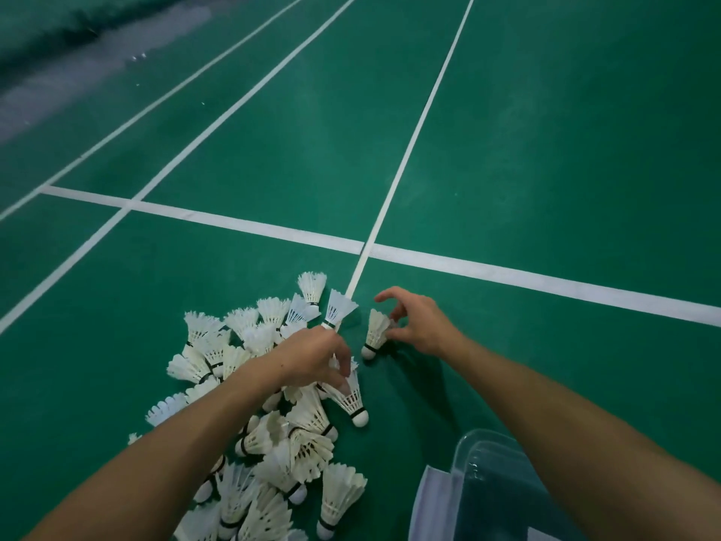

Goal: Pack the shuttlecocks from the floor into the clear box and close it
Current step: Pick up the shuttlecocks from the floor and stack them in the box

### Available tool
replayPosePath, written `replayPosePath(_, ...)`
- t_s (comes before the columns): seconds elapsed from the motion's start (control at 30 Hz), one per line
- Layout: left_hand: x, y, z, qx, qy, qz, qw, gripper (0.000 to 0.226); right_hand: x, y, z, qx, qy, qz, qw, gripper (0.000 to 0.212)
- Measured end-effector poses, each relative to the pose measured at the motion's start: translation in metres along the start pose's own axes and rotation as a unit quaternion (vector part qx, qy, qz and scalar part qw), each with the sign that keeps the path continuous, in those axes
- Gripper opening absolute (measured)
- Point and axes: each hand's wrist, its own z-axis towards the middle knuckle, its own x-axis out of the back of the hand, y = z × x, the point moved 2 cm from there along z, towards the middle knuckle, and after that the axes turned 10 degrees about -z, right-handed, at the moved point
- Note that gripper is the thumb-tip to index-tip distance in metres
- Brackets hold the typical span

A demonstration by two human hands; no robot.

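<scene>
Beside the clear box (495,486), the left hand (312,361) pinches gathered shuttlecocks (339,312) above the floor pile (273,443), freeing the right hand (421,322), fingers spread, for a stray shuttlecock (376,331).

No text, brand, number or sign can be read anywhere in this view. The shuttlecocks (273,404) under the hands show only dark bands near their corks, perhaps with print too small to make out. The clear box (499,490) under the right forearm bears no readable label, and the floor (546,150) carries only plain white lines.
</scene>
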Motion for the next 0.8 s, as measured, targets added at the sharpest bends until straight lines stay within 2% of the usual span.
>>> replayPosePath(0.23, 0.002, 0.031, -0.024, -0.032, 0.107, -0.113, 0.987, 0.014, 0.066, 0.001, -0.063, 0.023, 0.093, 0.005, 0.995, 0.063)
replayPosePath(0.4, 0.016, 0.082, -0.059, -0.091, 0.201, -0.189, 0.957, 0.010, 0.136, -0.019, -0.168, 0.016, 0.134, 0.043, 0.990, 0.065)
replayPosePath(0.5, 0.024, 0.115, -0.081, -0.127, 0.232, -0.228, 0.937, 0.017, 0.163, -0.037, -0.242, 0.000, 0.153, 0.061, 0.986, 0.064)
replayPosePath(0.63, 0.027, 0.145, -0.097, -0.154, 0.273, -0.258, 0.914, 0.016, 0.157, -0.052, -0.326, -0.019, 0.169, 0.071, 0.983, 0.060)
replayPosePath(0.8, 0.023, 0.164, -0.103, -0.174, 0.324, -0.234, 0.900, 0.018, 0.082, -0.041, -0.367, -0.083, 0.137, 0.047, 0.986, 0.055)
